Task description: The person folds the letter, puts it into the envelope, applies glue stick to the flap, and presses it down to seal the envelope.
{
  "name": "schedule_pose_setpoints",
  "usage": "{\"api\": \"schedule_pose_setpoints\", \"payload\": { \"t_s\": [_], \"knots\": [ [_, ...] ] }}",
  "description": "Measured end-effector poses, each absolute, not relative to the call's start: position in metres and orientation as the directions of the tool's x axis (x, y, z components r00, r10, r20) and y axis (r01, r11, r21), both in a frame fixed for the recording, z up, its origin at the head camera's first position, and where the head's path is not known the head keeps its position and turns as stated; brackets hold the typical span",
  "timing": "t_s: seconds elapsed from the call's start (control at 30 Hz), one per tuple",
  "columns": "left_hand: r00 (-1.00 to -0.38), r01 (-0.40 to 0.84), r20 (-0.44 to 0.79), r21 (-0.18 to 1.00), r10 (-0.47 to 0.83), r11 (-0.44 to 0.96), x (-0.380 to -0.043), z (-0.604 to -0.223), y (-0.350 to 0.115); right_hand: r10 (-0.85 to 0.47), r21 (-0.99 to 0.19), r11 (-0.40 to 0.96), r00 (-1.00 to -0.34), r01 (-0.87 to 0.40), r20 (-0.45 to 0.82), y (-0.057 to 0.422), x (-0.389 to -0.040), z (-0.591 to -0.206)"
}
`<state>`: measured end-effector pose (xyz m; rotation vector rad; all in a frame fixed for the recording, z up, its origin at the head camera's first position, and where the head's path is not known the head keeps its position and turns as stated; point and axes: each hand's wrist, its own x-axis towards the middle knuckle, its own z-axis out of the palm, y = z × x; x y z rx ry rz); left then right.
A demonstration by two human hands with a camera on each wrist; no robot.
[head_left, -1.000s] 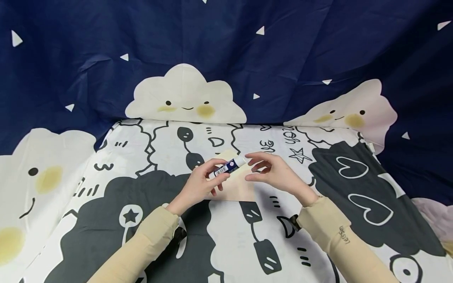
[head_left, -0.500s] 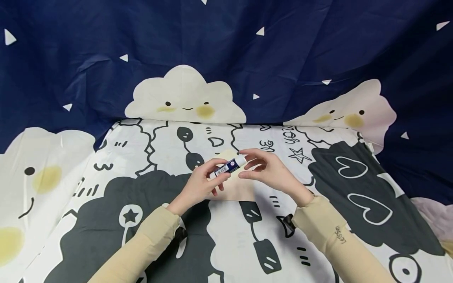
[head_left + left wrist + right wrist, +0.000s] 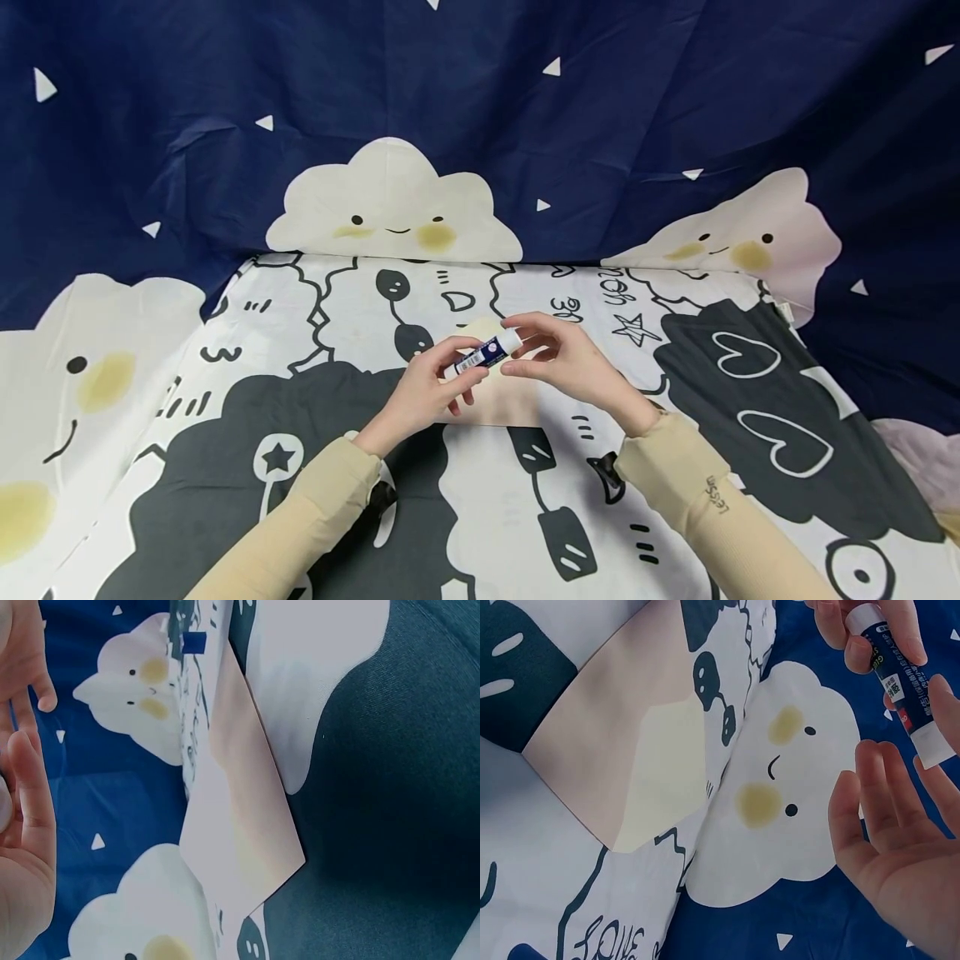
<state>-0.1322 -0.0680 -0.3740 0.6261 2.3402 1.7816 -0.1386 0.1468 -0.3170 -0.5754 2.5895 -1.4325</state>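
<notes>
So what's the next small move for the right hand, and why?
Probably have the right hand pinch the white end nearest it on the glue stick and pull, as it may be the cap. The left hand grips the labelled barrel, steadying it, and the right thumb and fingers flank that end, though contact isn't clear.

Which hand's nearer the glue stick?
Left. The left hand grips the glue stick by its body; the right hand is poised with fingers around the white cap, contact unclear.
</notes>
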Motion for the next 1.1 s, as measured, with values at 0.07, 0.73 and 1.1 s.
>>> {"api": "schedule_pose_setpoints", "payload": {
  "t_s": [0.07,0.73,1.1],
  "knots": [
    [-0.905,0.244,0.142,0.945,0.401,0.217,-0.1321,-0.3738,-0.068,-0.389,-0.836,0.476,-0.918,-0.274,0.079,0.146,-0.1385,-0.3176],
    [-0.89,0.357,0.218,0.881,0.401,0.312,-0.1307,-0.3728,-0.0625,-0.405,-0.793,0.481,-0.897,-0.374,0.177,0.1451,-0.1377,-0.318],
    [-0.869,0.415,0.269,0.854,0.416,0.314,-0.1316,-0.3679,-0.0604,-0.439,-0.77,0.489,-0.878,-0.409,0.188,0.1429,-0.1336,-0.3171]
  ]
}}
